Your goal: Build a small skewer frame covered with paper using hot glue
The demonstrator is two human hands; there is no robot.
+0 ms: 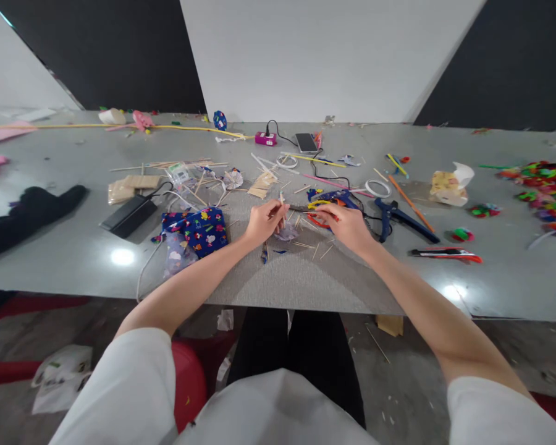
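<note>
By the back edge of the grey counter (301,287), a box (265,138) is coloured magenta; toward the front edge, blue fabric (208,232) is patterned with multicoloured figures. Along the right edge, a pile (549,179) is mixed red, green and yellow. The stick (282,197) is toned pale.

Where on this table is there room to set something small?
Mainly the table along its front edge, between your forearms. There's also a patch left of the patterned fabric, below the black box, and one between the utility knife and the front edge. It's crowded around your left hand and right hand, with loose sticks, and toward the glue gun.
</note>
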